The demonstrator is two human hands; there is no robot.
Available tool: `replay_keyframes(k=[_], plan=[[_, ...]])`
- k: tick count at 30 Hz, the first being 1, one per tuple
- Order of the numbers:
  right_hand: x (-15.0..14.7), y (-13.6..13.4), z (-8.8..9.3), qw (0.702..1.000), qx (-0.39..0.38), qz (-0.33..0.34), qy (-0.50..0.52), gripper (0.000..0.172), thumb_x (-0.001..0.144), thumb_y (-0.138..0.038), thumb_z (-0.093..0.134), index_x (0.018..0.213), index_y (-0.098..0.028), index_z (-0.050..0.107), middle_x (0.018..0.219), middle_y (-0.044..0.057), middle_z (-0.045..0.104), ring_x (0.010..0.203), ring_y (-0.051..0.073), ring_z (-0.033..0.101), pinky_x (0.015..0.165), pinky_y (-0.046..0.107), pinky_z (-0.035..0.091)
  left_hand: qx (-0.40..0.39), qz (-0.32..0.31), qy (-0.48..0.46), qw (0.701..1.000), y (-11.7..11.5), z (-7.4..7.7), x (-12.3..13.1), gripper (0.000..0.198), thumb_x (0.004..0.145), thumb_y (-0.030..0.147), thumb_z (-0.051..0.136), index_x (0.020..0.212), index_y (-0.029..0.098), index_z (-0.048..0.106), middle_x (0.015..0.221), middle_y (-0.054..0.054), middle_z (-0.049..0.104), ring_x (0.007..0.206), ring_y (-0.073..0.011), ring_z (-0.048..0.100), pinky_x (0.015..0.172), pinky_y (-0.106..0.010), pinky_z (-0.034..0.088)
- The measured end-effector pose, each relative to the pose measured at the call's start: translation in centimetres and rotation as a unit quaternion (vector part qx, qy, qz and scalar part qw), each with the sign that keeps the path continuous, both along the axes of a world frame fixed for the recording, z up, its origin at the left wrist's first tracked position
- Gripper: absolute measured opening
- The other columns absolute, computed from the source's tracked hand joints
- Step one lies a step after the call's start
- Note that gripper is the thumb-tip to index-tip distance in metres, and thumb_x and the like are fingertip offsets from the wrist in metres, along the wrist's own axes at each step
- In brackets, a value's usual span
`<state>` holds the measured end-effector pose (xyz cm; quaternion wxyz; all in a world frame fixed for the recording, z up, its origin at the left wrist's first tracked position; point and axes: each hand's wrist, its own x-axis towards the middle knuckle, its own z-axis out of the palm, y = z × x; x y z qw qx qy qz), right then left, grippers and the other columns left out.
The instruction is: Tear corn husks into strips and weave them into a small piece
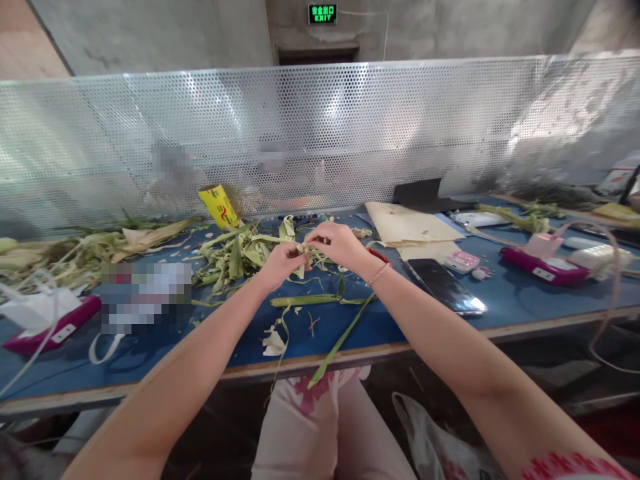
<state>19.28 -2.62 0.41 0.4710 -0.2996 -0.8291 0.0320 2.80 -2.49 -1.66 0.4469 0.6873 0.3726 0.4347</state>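
- Left hand (286, 259): fingers curled, thumb and fingertips pinching the husk (301, 271).
- Right hand (334, 241): fingers bent, tips closed on the same husk.
- Husk: between both hands, above the table (360, 332), beside the pile (235, 261).
- Advised: steady left grip, light right fingertips, lest strips tear.

Workshop with concrete wall (165, 33), exit sign (323, 14)

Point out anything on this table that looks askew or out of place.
A long green leaf juts over the table's front edge, away from the leafy pile. Behind that pile, the yellow packet tilts rather than standing upright.
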Motion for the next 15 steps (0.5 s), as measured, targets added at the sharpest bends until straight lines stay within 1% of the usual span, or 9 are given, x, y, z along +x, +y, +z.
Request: replay_keyframes(k=[4,7,9,12,14,15], plan=[[-0.1,0.3,-0.1,0.997,-0.067,-0.016,0.042,0.008,0.072,-0.016,0.056,0.070,-0.016,0.063,0.072,0.002,0.064,0.066,0.011,0.056,0.064,0.024,0.044,0.022,0.000,0.004,1.000,0.0,0.1,0.1,0.017,0.060,0.028,0.066,0.067,0.014,0.058,0.056,0.003,0.058,0.055,-0.0100,0.055,0.059,-0.024,0.045],[0.0,0.7,-0.2,0.983,-0.161,0.015,0.085,0.005,0.070,-0.018,0.058,0.068,-0.016,0.062,0.067,0.001,0.063,0.061,0.010,0.056,0.060,0.024,0.045,0.052,0.020,0.016,0.998,-0.1,0.2,0.1,0.015,0.062,0.027,0.064,0.063,0.015,0.055,0.056,0.003,0.057,0.054,-0.0087,0.053,0.057,-0.022,0.042],[0.2,0.9,-0.2,0.962,-0.239,0.054,0.124,0.005,0.069,-0.020,0.059,0.068,-0.016,0.061,0.064,0.000,0.061,0.057,0.010,0.055,0.058,0.024,0.046,0.070,0.038,0.016,0.997,-0.1,0.4,0.1,0.015,0.063,0.028,0.063,0.063,0.015,0.055,0.056,0.003,0.057,0.053,-0.0081,0.051,0.055,-0.021,0.041],[0.5,1.2,-0.2,0.915,-0.342,0.098,0.189,0.007,0.068,-0.022,0.061,0.070,-0.015,0.060,0.059,-0.001,0.058,0.052,0.007,0.053,0.054,0.022,0.047,0.070,0.057,-0.011,0.996,-0.1,0.4,0.1,0.016,0.064,0.029,0.063,0.065,0.015,0.057,0.057,0.002,0.056,0.054,-0.0074,0.050,0.056,-0.021,0.041],[0.6,1.4,-0.3,0.892,-0.385,0.116,0.206,0.007,0.067,-0.021,0.063,0.071,-0.015,0.061,0.057,-0.002,0.057,0.050,0.006,0.052,0.052,0.020,0.046,0.053,0.064,-0.040,0.996,0.0,0.4,0.1,0.017,0.063,0.030,0.065,0.068,0.015,0.058,0.059,0.003,0.055,0.055,-0.0070,0.050,0.057,-0.021,0.043],[0.7,1.5,-0.4,0.887,-0.396,0.121,0.205,0.008,0.066,-0.021,0.064,0.071,-0.015,0.061,0.056,-0.002,0.056,0.050,0.005,0.051,0.051,0.019,0.045,0.041,0.068,-0.054,0.995,0.1,0.4,0.1,0.018,0.062,0.031,0.065,0.070,0.016,0.059,0.060,0.003,0.055,0.055,-0.0069,0.051,0.058,-0.021,0.044]])
